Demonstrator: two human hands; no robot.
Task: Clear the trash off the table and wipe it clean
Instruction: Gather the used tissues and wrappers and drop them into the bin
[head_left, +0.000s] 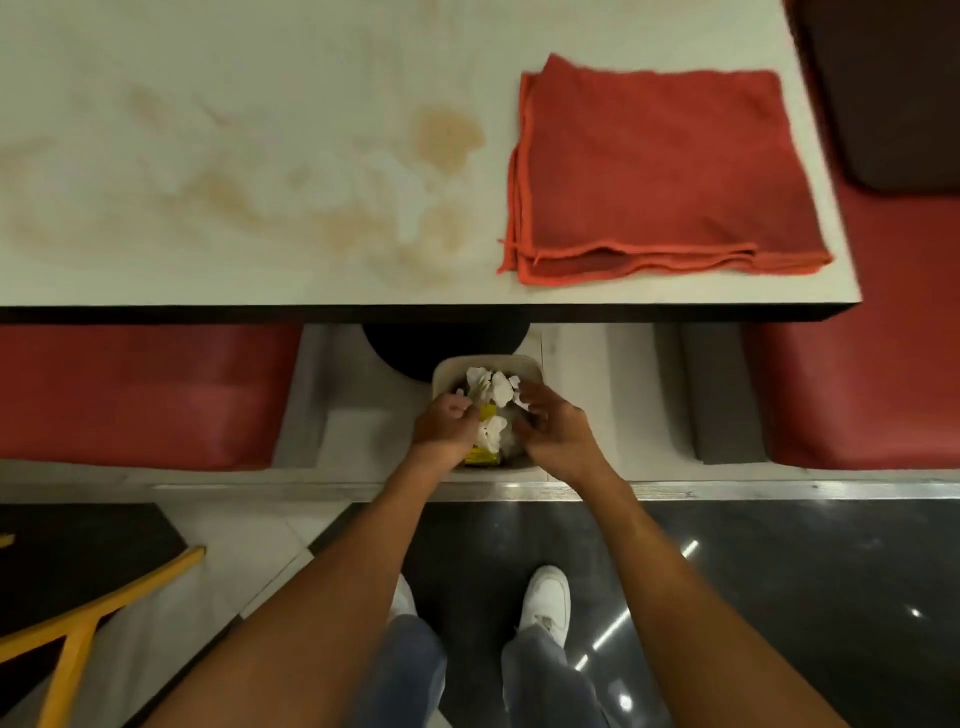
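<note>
Table (260, 62) fills the top half of the frame, w/ brownish stains (447, 137) smeared across its left and ctr. A folded red cloth (660, 171) lies flat at upper right, near the table's front edge and right corner, nothing touching it.

Below the table edge, ctr of frame, a small pale bin (524, 366) sits on the floor, packed w/ crumpled white paper (501, 387) and a yellow wrapper (487, 413).

Both hands are over the bin. Left hand (444, 431) is on the bin's left side, fingers curled down into the paper; too blurred to tell if it's gripping any. Right hand (558, 434) is on the right side, fingers loosely spread above the paper, holding nothing.

Red seats (140, 395) at mid left and right edge. White shoe (548, 597) on dark floor, bottom ctr.
</note>
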